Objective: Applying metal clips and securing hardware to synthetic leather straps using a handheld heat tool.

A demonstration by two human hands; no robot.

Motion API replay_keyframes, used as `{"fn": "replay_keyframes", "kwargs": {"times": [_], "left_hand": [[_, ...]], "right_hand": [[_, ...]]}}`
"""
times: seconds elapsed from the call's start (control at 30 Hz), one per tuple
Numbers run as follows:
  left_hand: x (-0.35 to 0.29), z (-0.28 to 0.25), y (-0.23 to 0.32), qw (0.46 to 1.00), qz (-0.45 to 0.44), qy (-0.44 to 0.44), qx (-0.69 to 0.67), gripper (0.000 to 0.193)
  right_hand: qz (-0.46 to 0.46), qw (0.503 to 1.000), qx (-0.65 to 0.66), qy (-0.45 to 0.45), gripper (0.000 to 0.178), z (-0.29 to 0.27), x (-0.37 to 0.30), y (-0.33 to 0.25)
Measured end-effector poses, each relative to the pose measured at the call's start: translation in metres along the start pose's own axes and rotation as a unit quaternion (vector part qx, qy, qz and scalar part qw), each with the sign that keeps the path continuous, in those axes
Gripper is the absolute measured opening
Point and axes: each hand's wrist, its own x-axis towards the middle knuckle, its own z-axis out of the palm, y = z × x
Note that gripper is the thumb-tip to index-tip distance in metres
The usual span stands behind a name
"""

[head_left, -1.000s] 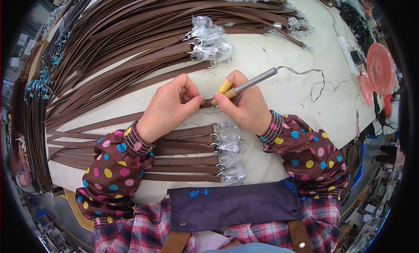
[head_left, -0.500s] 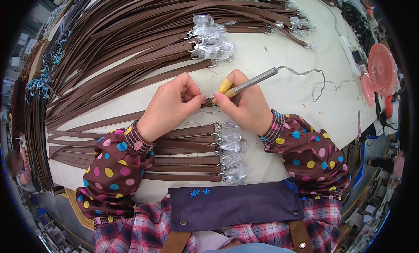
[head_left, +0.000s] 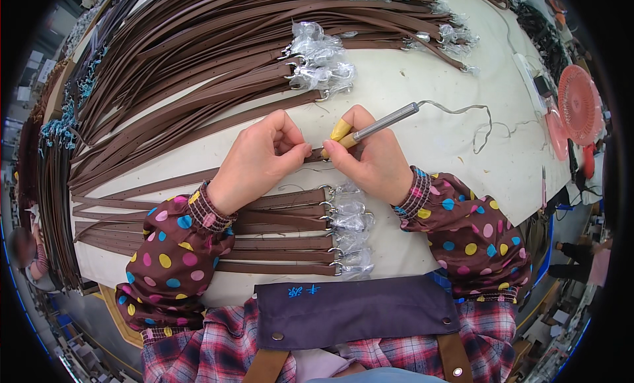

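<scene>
A narrow brown leather strap (head_left: pixel 173 183) runs from the left beneath my left hand (head_left: pixel 259 157), and its end shows between my two hands. My left thumb and fingers are closed in a pinch at that strap end. My right hand (head_left: pixel 373 157) grips a silver pen-shaped tool (head_left: pixel 389 120) with a yellowish lower part and a cord (head_left: pixel 456 108) at its top. Its tip points down at the strap end, partly hidden by my right thumb. Yellow wrapping (head_left: pixel 341 129) covers a right finger.
Brown straps with plastic-wrapped metal buckles (head_left: pixel 350 224) lie in a row near me. A larger strap pile (head_left: pixel 218 26) covers the far left of the white table (head_left: pixel 422 72). At the right are a power strip (head_left: pixel 525 69) and a pink round plastic dish (head_left: pixel 579 105).
My hands, the strap and the tool stay almost in place; the tool tilts very slightly. Another person at the far right edge has shifted farther into view.
</scene>
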Motion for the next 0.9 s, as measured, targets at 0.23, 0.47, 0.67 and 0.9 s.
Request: {"fn": "replay_keyframes", "kwargs": {"times": [0.23,0.47,0.67,0.9], "left_hand": [[0.0004,0.0007,-0.0016,1.0,0.004,0.006,-0.001,0.016],[0.0005,0.0013,0.0002,0.999,-0.009,0.018,-0.027,0.017],[0.0007,0.0019,0.0031,0.999,-0.018,0.016,-0.031,0.017],[0.0012,0.0022,0.0035,0.999,-0.019,0.015,-0.031,0.017]], "right_hand": [[-0.005,1.0,0.019,0.011,0.023,-0.0008,-0.0003,-0.0015],[0.001,1.0,0.017,0.023,0.022,0.0002,0.0022,-0.001],[0.005,1.0,0.022,0.021,0.023,0.0005,0.0021,0.0008],[0.003,1.0,0.016,0.02,0.023,-0.0001,0.0025,0.0006]]}}
